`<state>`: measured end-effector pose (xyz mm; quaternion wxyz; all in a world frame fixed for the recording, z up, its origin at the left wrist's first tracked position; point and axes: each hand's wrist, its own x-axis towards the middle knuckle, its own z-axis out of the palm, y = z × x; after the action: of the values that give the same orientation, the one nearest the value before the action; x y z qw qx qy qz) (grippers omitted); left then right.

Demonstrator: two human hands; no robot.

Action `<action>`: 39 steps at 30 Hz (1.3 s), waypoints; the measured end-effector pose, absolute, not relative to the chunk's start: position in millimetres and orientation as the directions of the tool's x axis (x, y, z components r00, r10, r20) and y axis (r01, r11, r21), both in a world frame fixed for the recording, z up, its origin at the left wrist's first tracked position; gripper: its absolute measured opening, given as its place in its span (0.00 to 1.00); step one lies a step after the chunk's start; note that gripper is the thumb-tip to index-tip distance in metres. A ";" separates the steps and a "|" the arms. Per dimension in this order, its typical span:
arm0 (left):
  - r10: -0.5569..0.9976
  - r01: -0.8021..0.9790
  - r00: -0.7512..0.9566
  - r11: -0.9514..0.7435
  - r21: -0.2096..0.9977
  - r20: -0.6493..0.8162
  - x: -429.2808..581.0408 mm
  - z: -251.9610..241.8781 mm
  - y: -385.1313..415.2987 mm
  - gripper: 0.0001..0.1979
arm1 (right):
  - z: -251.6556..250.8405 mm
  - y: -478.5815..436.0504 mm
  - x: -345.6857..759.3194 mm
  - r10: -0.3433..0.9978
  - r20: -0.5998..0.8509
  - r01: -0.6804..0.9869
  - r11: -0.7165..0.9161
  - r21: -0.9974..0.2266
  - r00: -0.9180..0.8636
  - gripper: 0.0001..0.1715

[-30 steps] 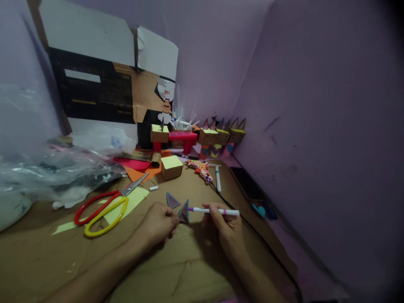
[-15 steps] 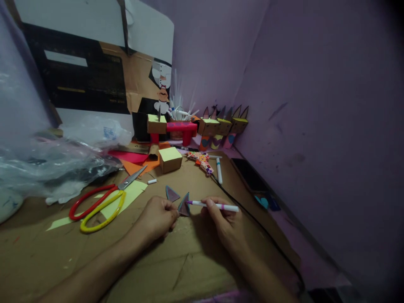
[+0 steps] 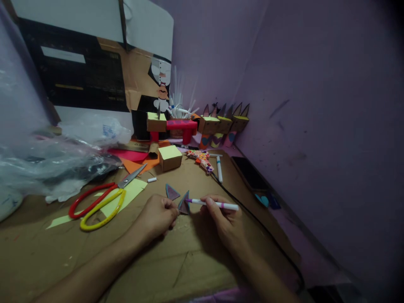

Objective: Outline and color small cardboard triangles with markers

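My left hand (image 3: 161, 213) pinches the lower left edge of a small triangular cutout (image 3: 184, 205), purple inside with a blue border. In my right hand (image 3: 223, 215) is a white marker (image 3: 217, 204) with a purple tip, and that tip touches the cutout's upper part. A second triangular cutout (image 3: 172, 192) of the same colouring lies just behind my left hand. Near it rests a short white marker cap (image 3: 152, 179). A small cardboard box (image 3: 170, 158) with a light green top stands farther back.
Scissors (image 3: 109, 198) with red and yellow handles lie left on green paper (image 3: 135, 194). A patterned glue gun (image 3: 202, 160) trails a black cord (image 3: 252, 215) on the right. Beyond are another marker (image 3: 219, 169), a phone (image 3: 249, 173) and several eared cardboard figures (image 3: 224, 125). Plastic bags (image 3: 63, 151) fill the left.
The view shifts very slightly. My left hand keeps its pinch on the cutout, and the marker's tip has moved a tiny bit on its surface.
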<state>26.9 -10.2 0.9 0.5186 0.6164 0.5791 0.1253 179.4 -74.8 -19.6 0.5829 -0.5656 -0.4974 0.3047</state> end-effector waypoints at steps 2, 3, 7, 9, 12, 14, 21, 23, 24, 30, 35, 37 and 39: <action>0.841 0.587 0.299 0.211 0.782 -0.451 27.2 1.7 -10.3 0.07 | -19.6 -74.6 179.4 0.918 0.241 0.200 0.185 -0.962 0.313 0.14; 0.841 0.588 0.298 0.212 0.781 -0.452 27.3 2.3 -10.5 0.07 | -19.7 -74.6 179.5 0.923 0.242 0.201 0.186 -0.962 0.301 0.14; 0.841 0.584 0.290 0.223 0.781 -0.457 27.2 3.8 -11.1 0.07 | -20.5 -74.8 180.6 0.934 0.227 0.218 0.169 -0.961 0.277 0.14; 0.842 0.578 0.292 0.222 0.785 -0.453 27.0 3.9 -11.3 0.07 | -21.5 -74.4 180.6 0.929 0.221 0.204 0.164 -0.965 0.298 0.14; 0.844 0.568 0.297 0.220 0.793 -0.446 26.8 3.9 -11.5 0.07 | -22.2 -73.6 179.8 0.925 0.217 0.166 0.172 -0.971 0.311 0.14; 0.845 0.572 0.301 0.212 0.793 -0.443 26.9 4.0 -11.6 0.07 | -21.5 -73.9 179.5 0.932 0.210 0.171 0.165 -0.971 0.296 0.14; 0.844 0.576 0.301 0.210 0.790 -0.444 26.8 4.3 -12.0 0.08 | -18.4 -75.7 179.6 0.938 0.209 0.201 0.156 -0.967 0.276 0.15; 0.847 0.580 0.292 0.213 0.786 -0.445 27.0 4.4 -12.0 0.07 | -19.1 -75.1 179.0 0.929 0.221 0.202 0.165 -0.965 0.298 0.15; 0.847 0.579 0.291 0.215 0.787 -0.445 27.2 4.5 -12.1 0.07 | -19.4 -74.8 178.7 0.930 0.222 0.207 0.165 -0.964 0.294 0.15; 0.840 0.562 0.302 0.225 0.796 -0.451 27.2 6.0 -12.3 0.08 | -16.6 -76.2 180.7 0.932 0.194 0.140 0.158 -0.978 0.306 0.13; 0.832 0.542 0.285 0.269 0.796 -0.476 26.3 7.0 -11.1 0.07 | -11.0 -78.0 185.8 0.910 0.151 0.045 0.145 -0.988 0.386 0.09; 0.833 0.535 0.286 0.271 0.801 -0.473 26.1 6.4 -10.6 0.07 | -9.9 -78.8 186.4 0.911 0.153 0.083 0.131 -0.988 0.383 0.07; 0.835 0.536 0.286 0.268 0.801 -0.470 26.4 6.0 -10.4 0.07 | -9.7 -79.8 185.8 0.916 0.156 0.127 0.116 -0.985 0.370 0.07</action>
<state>26.4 -10.4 6.0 0.5435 0.5894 0.5817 0.1374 185.8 -79.8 -9.7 0.5942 -0.5761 -0.4527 0.3318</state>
